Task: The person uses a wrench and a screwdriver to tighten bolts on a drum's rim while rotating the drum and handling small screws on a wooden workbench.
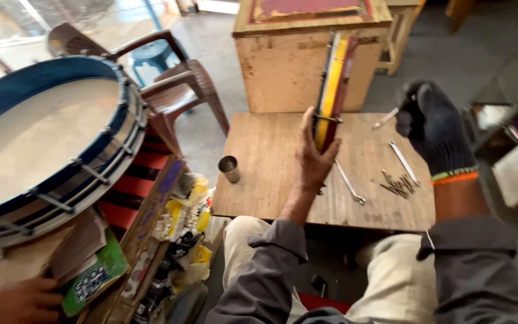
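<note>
The bare left hand (314, 157) is clamped around the lower end of a hoop (331, 90), seen edge-on with yellow and dark red bands and standing upright on the wooden table (271, 162). The right hand (436, 129), in a black glove, is closed on a thin metal tool (386, 118), probably a small wrench, raised just right of the hoop. Two wrenches (349, 183) and a heap of bolts (398, 185) lie between the hands. A steel cup (229, 168) stands near the table's left edge; a blue drum (49, 144) rests further left.

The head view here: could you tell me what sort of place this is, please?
Probably a drum repair or making workshop: a large blue-rimmed drum stands at the left, spanners and loose bolts lie on the low wooden table, and the left hand holds a drum hoop upright.
</note>
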